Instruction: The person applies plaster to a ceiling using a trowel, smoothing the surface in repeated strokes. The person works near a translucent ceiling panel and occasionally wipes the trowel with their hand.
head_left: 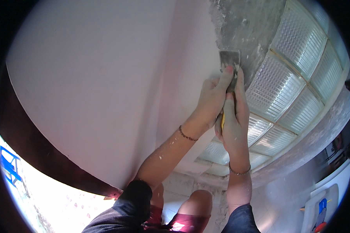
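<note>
Putty knife [230, 58] lies high on the wall, its blade apparently against the surface where the white coat [190, 50] meets the rough grey patch [254, 27]. Both hands share it: the right hand [236, 122] is closed around the yellow handle, one finger stretched up along the tool, while the left hand [213, 95] grips from the other side with its thumb pressed near the base of the blade. The step in hand looks like working the blade along that ragged border — smoothing or scraping, I cannot tell which. A further stroke would call for steady pressure from the thumb and an even blade angle, following the seam.

Just right of the patch, the glass-block window [276, 85] stands in the way; the grey strip narrows toward it, so a sideways sweep could run onto the glass or its joints. The hands also hide the wall directly beneath the tool. Below, the person's knees [201, 200] show between the forearms. Well apart from the work are a blue frame [9, 165] at lower left and, at lower right, a pale tray-like thing [309, 211] with blue and red items — too small to identify.
</note>
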Available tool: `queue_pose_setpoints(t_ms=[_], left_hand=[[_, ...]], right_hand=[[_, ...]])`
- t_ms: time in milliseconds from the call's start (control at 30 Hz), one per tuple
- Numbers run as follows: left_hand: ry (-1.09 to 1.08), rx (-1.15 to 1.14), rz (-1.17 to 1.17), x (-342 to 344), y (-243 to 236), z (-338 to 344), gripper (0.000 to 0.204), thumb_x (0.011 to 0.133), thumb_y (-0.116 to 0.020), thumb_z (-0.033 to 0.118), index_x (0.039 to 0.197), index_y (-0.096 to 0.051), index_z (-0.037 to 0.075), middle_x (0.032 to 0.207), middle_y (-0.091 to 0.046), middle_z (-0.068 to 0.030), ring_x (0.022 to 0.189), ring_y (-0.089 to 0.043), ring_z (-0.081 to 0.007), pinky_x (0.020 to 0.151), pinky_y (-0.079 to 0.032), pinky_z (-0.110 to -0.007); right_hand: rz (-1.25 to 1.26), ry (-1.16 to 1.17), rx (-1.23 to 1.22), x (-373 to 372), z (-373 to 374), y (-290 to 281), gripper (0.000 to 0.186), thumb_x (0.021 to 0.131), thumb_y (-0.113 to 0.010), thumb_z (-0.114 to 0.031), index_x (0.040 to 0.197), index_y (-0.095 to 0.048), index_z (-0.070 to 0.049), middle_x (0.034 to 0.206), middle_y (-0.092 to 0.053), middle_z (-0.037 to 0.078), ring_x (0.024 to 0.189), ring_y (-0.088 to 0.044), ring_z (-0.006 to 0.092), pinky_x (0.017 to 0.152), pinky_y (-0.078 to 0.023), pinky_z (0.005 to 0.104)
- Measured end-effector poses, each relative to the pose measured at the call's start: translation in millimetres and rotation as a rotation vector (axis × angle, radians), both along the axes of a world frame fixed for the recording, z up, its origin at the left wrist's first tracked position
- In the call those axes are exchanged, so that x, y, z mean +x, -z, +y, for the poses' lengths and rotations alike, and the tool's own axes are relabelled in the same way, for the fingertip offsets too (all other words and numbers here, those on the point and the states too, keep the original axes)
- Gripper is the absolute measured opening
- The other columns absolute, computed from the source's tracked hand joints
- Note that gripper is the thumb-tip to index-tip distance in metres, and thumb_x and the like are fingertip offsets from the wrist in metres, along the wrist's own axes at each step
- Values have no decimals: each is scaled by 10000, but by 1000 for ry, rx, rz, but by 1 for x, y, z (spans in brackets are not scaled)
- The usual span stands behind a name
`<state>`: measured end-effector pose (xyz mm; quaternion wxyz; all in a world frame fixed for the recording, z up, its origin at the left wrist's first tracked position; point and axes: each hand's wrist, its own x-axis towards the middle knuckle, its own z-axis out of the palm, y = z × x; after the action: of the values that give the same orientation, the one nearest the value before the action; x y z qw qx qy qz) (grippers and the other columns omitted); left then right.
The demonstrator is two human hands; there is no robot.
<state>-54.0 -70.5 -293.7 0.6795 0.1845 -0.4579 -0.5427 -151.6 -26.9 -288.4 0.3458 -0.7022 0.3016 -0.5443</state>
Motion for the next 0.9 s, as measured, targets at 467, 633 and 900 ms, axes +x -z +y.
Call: queue_pose_setpoints(t_ms=[467, 633, 900], left_hand=[[-29, 125, -7, -21, 27, 2, 483, 1047, -566, 520, 857, -668, 88, 709, -591, 41, 595, -510, -46, 533, -423, -237], [-16, 91, 54, -19, 21, 4, 453, 1047, -570, 514, 912, -689, 98, 750, -587, 55, 653, -524, -40, 568, -434, -237], [46, 80, 165, -30, 22, 3, 436, 1051, -566, 507, 915, -670, 107, 782, -590, 56, 661, -511, -39, 573, -430, -230]], right_hand=[[119, 105, -46, -16, 1, 20, 571, 1078, -342, -56, 1637, -240, -104, 1181, -688, 184, 463, -496, 73, 438, -440, 255], [143, 96, -30, -17, 3, 18, 580, 1069, -346, -52, 1638, -247, -115, 1184, -697, 197, 481, -525, 95, 470, -463, 261], [286, 155, -65, -27, 0, 12, 598, 1067, -395, -98, 1644, -242, -135, 1092, -707, 205, 574, -603, 150, 594, -516, 307]])
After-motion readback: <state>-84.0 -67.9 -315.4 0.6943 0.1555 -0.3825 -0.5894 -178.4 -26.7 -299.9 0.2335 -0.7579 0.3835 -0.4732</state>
